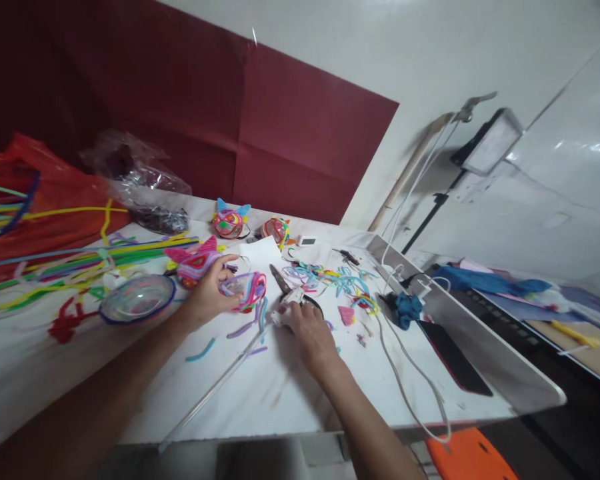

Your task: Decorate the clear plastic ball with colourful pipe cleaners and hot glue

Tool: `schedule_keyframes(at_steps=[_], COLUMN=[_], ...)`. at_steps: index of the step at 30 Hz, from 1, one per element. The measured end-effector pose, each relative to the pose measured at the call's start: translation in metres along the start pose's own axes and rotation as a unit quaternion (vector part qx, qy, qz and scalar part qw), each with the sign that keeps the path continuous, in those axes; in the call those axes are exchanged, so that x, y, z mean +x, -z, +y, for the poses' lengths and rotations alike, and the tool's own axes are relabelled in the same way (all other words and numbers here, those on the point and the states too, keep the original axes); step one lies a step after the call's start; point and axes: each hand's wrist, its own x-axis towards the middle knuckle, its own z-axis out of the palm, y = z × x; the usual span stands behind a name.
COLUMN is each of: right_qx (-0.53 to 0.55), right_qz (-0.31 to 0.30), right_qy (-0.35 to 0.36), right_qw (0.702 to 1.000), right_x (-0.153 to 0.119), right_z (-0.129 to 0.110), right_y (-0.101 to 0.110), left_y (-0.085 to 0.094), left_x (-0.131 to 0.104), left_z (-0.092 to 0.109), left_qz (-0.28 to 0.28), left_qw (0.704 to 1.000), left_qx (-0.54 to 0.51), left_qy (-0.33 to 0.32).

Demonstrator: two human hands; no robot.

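My left hand (214,293) is closed on a clear plastic cup-like piece (250,291) trimmed with pink, purple and blue pipe cleaners. My right hand (307,328) is wrapped over a white glue gun (283,316) lying low at the table top. A long clear glue stick (215,385) runs from the gun's side toward the front edge. Just beyond the right fingers lies a dark-bladed tool (280,280), partly hidden. Cut purple and blue pipe cleaner pieces (245,327) lie between the hands. Behind the left hand sits a pink-eared pipe cleaner figure (193,262).
Two finished-looking figures (230,221) stand at the back. At left are a clear plastic bowl (139,300), loose pipe cleaners (80,257) and a red bag (55,193). Tangled pipe cleaners (337,280), a white cable (395,367) and a phone (455,360) lie to the right.
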Motion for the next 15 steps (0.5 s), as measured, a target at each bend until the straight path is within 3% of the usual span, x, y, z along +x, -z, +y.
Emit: schedule_keyframes(at_steps=[4, 8, 12, 15], right_qx=[-0.031, -0.02, 0.07, 0.214], right_qz=[0.015, 0.085, 0.176, 0.223], right_qy=[0.012, 0.036, 0.048, 0.032], right_qw=[0.999, 0.996, 0.981, 0.951], right_x=[0.0, 0.001, 0.004, 0.006], right_z=[-0.002, 0.005, 0.023, 0.042], right_y=[-0.007, -0.016, -0.018, -0.009], left_y=[0.0, -0.001, -0.001, -0.001], left_x=[0.0, -0.001, -0.001, 0.0], left_z=[0.003, 0.006, 0.005, 0.003], left_qz=[0.011, 0.014, 0.025, 0.04], left_qw=[1.0, 1.0, 1.0, 0.999], left_qx=[0.014, 0.016, 0.011, 0.007], left_qy=[-0.005, -0.009, -0.012, -0.026])
